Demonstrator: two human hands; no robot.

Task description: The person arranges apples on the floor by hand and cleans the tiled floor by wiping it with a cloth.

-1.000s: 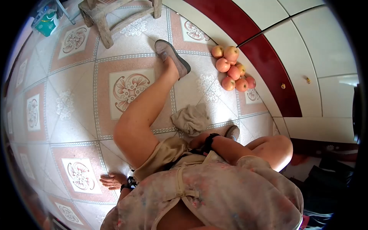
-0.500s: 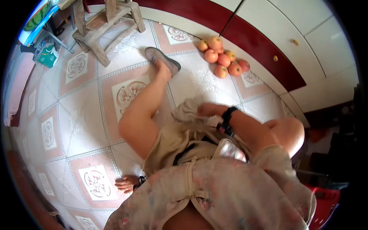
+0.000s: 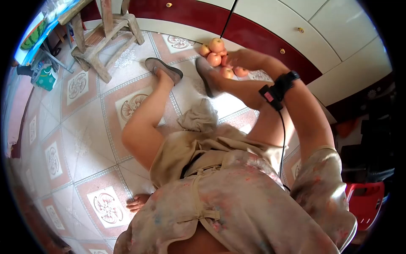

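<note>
Reddish apples (image 3: 214, 59) lie at twelve o'clock by our right hand (image 3: 244, 60), its grip indiscernible; our left hand (image 3: 139, 202), fingers outstretched, rests empty at seven.

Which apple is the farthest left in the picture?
The yellowish apple, on the side away from the right hand. All the others sit farther right.

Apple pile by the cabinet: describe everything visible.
The apple pile shows at least six rounded, smooth-looking, rosy-red apples, some yellower, clustered on the tiled floor beside the cabinet. The right hand hides part of it, fingers at the apples; whether they grip one is unclear.
</note>
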